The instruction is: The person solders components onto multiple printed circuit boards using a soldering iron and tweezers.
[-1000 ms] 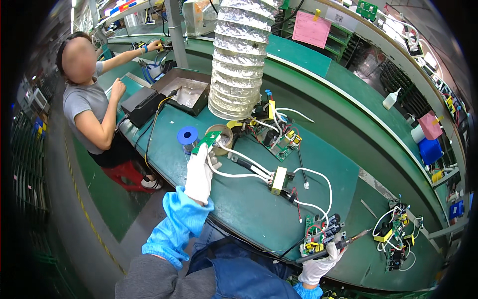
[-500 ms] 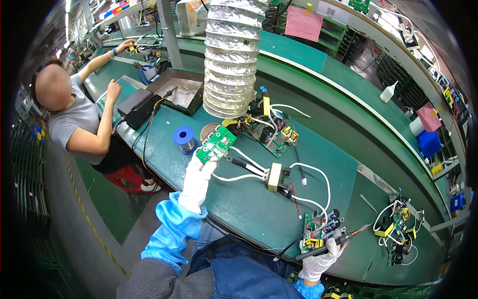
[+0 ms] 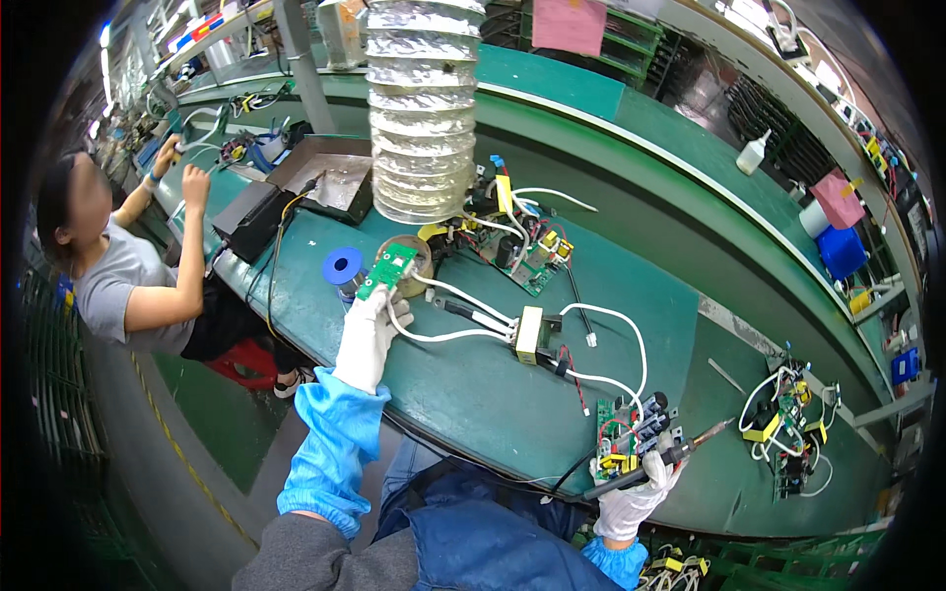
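My left hand point(image 3: 363, 340), in a white glove, is closed on the edge of a small green circuit board point(image 3: 392, 268) and holds it up in front of a round tan dish point(image 3: 414, 258). A white wire point(image 3: 448, 338) runs from near this board to a yellow transformer point(image 3: 529, 335) lying on the bench. Over at the right, my gloved right hand point(image 3: 636, 500) grips a soldering iron point(image 3: 680, 451), its tip pointing right. Beside those fingers is a second board with black capacitors point(image 3: 631, 433); whether the hand also holds it, I cannot tell.
A blue solder spool point(image 3: 343, 268) stands left of the dish. A silver duct point(image 3: 424, 118) hangs over the bench point(image 3: 473, 389). Wired boards point(image 3: 522, 246) lie behind, more point(image 3: 788, 424) at right. At left sits a co-worker point(image 3: 148, 286), hands raised, by a black metal tray point(image 3: 330, 177).
The view has shifted slightly. My left hand has moved the small board a little toward the solder spool and turned it, uncovering more of the dish. My right hand keeps its grip.
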Demonstrator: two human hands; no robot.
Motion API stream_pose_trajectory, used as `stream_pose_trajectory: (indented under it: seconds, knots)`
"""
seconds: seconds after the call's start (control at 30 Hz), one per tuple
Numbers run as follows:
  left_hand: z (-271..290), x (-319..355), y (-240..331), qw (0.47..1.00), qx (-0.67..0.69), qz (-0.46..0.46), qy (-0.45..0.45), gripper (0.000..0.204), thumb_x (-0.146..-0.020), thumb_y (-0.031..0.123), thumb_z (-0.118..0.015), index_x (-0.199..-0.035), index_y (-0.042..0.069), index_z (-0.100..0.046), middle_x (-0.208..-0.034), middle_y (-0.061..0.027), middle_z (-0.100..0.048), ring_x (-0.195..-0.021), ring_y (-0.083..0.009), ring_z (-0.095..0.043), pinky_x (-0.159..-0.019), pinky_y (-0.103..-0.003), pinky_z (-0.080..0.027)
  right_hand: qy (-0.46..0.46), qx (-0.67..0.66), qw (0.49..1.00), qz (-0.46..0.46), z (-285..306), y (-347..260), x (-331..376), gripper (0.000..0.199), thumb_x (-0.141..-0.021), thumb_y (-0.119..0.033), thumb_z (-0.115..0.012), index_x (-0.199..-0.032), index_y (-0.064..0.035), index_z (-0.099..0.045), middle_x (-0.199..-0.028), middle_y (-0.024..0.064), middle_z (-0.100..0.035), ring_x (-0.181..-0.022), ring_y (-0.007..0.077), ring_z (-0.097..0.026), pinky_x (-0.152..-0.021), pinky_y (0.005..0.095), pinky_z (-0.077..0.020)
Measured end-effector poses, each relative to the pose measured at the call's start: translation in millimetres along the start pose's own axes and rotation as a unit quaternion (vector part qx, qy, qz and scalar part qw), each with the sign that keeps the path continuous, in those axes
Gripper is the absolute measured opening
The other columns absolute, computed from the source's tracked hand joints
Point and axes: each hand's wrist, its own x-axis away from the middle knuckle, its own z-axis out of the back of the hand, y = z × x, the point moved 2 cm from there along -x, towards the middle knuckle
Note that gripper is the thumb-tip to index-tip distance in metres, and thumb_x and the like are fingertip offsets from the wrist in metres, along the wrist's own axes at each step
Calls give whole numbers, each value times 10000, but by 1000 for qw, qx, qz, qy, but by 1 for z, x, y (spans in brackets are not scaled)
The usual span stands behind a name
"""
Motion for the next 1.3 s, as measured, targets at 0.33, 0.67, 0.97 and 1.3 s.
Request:
stream_pose_trajectory:
  seconds: [0.33,0.67,0.97,1.3]
  knots:
    - [-121,92,-10,649,-548,-423,-315,610,-623,4,-767,-1199,56,-572,-1153,-140,-595,-1117,-345,-552,-995,-424,-423,-64,-46,995,-62,-5,17,-24,597,-672,-161,-694,-1198,-111,-416,-1192,163,-558,-1022,341,-611,-898,510,-455]
    - [-204,93,-121,593,-461,-354,-557,504,-706,45,-673,-1199,75,-571,-1015,-124,-627,-985,-317,-596,-854,-394,-498,-8,-85,995,-54,14,17,-49,762,-563,-225,-908,-1144,-158,-420,-1142,178,-567,-1063,385,-549,-899,507,-442]
    - [-201,49,-118,730,-442,-164,-495,294,-904,128,-574,-1183,33,-570,-978,-115,-648,-978,-233,-608,-860,-320,-505,46,-137,989,-41,4,31,-52,761,-630,3,-837,-1214,-121,-365,-1290,220,-441,-1155,339,-536,-882,444,-522]
    - [-219,32,-118,729,-453,142,-494,468,-956,370,-509,-1220,-15,-499,-872,-133,-596,-750,-206,-585,-670,-324,-492,18,-168,981,-91,-28,50,-36,605,-668,23,-812,-1132,-84,-440,-1214,189,-569,-1162,335,-575,-941,399,-490]
